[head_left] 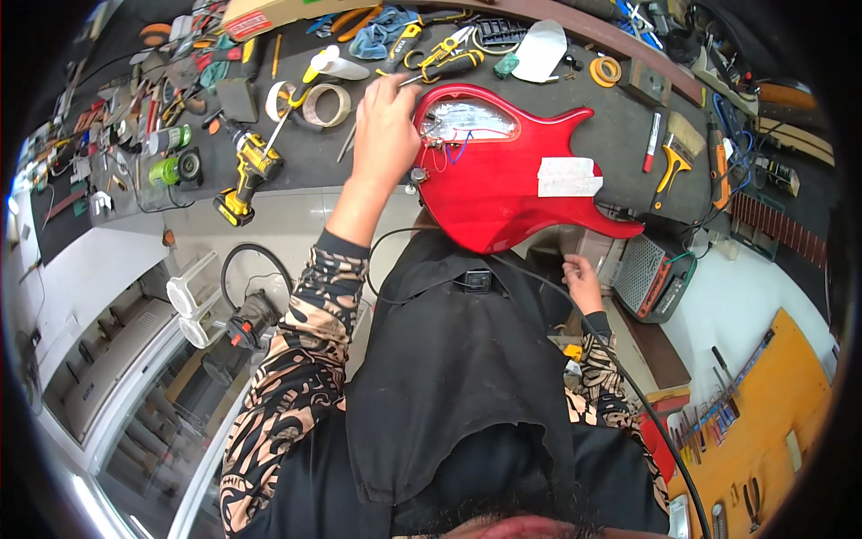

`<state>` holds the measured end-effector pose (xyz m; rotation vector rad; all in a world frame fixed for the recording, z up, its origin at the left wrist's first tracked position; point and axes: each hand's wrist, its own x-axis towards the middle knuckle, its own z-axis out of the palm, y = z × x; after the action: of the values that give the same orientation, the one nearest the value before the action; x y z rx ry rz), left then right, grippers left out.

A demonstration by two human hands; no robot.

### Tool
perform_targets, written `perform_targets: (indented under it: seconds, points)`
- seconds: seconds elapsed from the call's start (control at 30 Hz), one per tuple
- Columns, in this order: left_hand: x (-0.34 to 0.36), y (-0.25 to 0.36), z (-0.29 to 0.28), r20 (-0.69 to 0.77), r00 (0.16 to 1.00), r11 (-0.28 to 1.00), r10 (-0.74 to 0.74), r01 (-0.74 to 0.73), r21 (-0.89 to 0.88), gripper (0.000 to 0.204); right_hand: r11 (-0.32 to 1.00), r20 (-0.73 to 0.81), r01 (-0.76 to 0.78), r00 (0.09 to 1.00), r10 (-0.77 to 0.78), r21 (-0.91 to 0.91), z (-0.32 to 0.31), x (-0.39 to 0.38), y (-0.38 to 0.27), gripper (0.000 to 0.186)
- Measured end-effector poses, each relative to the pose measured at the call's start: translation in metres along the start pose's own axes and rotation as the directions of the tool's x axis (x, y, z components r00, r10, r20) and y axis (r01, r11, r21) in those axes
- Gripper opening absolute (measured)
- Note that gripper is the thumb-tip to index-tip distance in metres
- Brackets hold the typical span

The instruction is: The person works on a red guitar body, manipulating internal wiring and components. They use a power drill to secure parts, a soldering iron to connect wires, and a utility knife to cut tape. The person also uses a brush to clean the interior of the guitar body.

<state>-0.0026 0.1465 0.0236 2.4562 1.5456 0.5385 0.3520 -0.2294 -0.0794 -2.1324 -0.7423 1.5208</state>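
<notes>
A red electric guitar body (503, 193) lies back up on the dark bench, overhanging its front edge. Its rear cavity is uncovered, with a silvery lining (467, 121) and loose blue and red wires. A written paper label (569, 178) is stuck on the body. My left hand (386, 130) reaches over the bench beside the body's left edge. Its bent fingers close at the thin shaft of a screwdriver with a black-and-yellow handle (453, 66). My right hand (582, 277) hangs below the body's lower right horn, fingers loosely bent and apart, holding nothing.
A yellow cordless drill (251, 166), tape rolls (327, 106) and a white bottle (339, 66) lie left on the bench. A brush (678, 153) and red-capped marker (653, 142) lie right. A small amplifier (653, 280) stands below. A black cable (620, 364) crosses my right arm.
</notes>
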Motion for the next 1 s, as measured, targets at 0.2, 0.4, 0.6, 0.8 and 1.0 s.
perform_targets:
  seconds: [0.2, 0.4, 0.6, 0.8, 1.0]
  points:
    - [-0.101, 0.091, -0.064, -0.166, 0.977, 0.949, -0.131, 0.075, -0.307, 0.033, 0.995, 0.201, 0.009, 0.980, 0.011, -0.100, -0.017, 0.022, 0.014, 0.032]
    - [-0.167, 0.134, -0.121, -0.045, 0.951, 0.879, -0.306, 0.265, -0.396, 0.030, 0.992, 0.238, 0.065, 0.971, -0.037, -0.111, -0.016, 0.058, -0.024, 0.034]
    - [-0.184, 0.144, -0.141, -0.055, 0.956, 0.881, -0.288, 0.243, -0.405, 0.029, 0.900, 0.266, 0.258, 0.949, -0.168, -0.352, -0.022, 0.076, -0.058, 0.033]
    - [-0.170, 0.134, -0.143, -0.126, 0.956, 0.883, -0.266, 0.189, -0.430, 0.028, 0.897, 0.535, -0.069, 0.782, 0.320, -0.436, -0.063, 0.067, -0.099, 0.050]
    - [-0.134, 0.109, -0.127, -0.077, 0.985, 0.857, -0.156, 0.096, -0.506, 0.028, 0.867, 0.098, 0.242, 0.970, -0.221, -0.436, -0.101, 0.100, -0.192, 0.036]
